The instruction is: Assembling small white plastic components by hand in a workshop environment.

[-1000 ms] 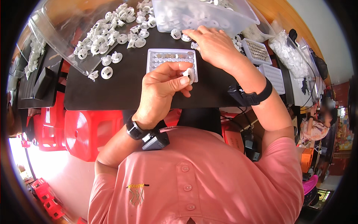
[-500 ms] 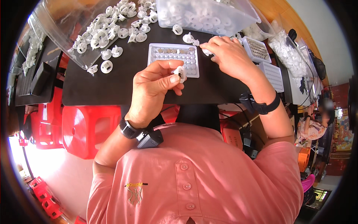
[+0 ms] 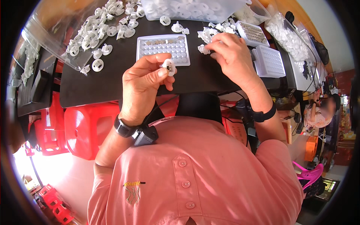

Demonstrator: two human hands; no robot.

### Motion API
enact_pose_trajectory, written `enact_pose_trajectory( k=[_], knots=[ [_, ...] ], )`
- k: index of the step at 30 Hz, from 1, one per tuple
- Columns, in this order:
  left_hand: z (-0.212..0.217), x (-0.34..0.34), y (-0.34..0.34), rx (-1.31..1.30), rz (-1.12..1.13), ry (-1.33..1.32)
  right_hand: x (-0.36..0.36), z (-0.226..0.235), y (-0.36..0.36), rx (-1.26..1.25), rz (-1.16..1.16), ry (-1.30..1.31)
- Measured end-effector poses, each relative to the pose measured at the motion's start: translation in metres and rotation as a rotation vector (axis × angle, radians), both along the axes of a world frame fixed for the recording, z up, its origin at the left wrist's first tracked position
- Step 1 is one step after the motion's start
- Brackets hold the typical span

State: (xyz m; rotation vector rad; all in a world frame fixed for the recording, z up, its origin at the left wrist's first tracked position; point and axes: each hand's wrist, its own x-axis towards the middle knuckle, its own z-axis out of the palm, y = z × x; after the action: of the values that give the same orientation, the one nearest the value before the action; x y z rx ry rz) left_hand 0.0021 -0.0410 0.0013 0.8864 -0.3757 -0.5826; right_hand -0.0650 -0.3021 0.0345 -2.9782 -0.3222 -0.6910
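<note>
Between the thumb and fingers of my left hand [image 3: 144,77] is a round white plastic fitting [image 3: 170,67], held up edge-on near the front of the tray. A white tray [image 3: 141,52] with rows of small round silvery discs lies just beyond it. To the right, my right hand [image 3: 234,58] reaches over the black table, its thumb and index finger at a small white plastic part [image 3: 203,49]. That part's exact shape is hard to make out. A pile of similar small white parts [image 3: 207,34] lies just beyond those fingers.
Many white fittings [image 3: 90,35] are heaped at the left, beside a clear plastic bin [image 3: 45,32]. A translucent tub [image 3: 187,13] of fittings stands at the back. More trays [image 3: 270,62] and a bag of white parts [image 3: 287,37] sit at the right. Red stools [image 3: 90,129] stand below.
My right hand has drawn back toward me from the pile, and the small white part at its fingertips has moved with it. My left hand still holds the fitting. The whole view has shifted.
</note>
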Motion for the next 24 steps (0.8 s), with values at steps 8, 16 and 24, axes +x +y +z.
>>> enact_pose_trajectory(
  k=[8,16,24],
  knots=[
    [-0.005,-0.001,0.001,0.023,0.037,-0.062,0.007,-0.015,0.009,0.059,-0.16,-0.175],
    [-0.006,-0.003,0.001,0.009,0.05,-0.102,0.004,-0.024,0.001,0.191,-0.134,-0.097],
    [-0.008,-0.002,0.001,-0.005,0.06,-0.111,-0.017,-0.01,0.004,0.513,-0.045,0.009]
  ],
)
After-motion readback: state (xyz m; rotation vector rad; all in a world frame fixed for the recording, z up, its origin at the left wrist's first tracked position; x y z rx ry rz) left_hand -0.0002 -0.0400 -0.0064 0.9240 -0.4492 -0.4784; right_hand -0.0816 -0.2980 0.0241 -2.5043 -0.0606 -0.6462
